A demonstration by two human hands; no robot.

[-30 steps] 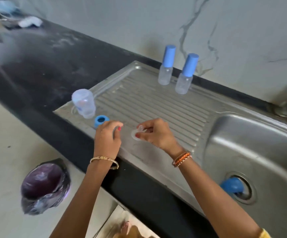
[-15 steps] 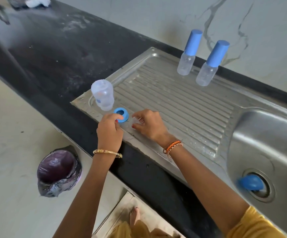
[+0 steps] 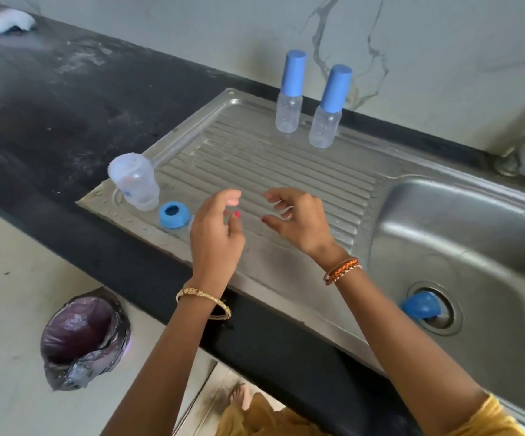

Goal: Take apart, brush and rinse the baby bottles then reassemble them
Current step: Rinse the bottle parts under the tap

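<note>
Over the drainboard (image 3: 286, 171): your left hand (image 3: 215, 234) and right hand (image 3: 299, 220) hover, fingers apart, holding nothing.
Ring (image 3: 174, 214): just left of your left hand, which is nearer.
Bottle (image 3: 135, 181): inverted beyond the ring, long axis roughly upright.

Empty hands above ribbed drainboard (image 3: 286, 171)

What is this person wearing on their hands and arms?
The left wrist carries a gold bangle; the right wrist has orange and brown beaded bracelets. Fingernails are painted red. A yellow sleeve covers the right upper arm; both forearms are bare.
</note>
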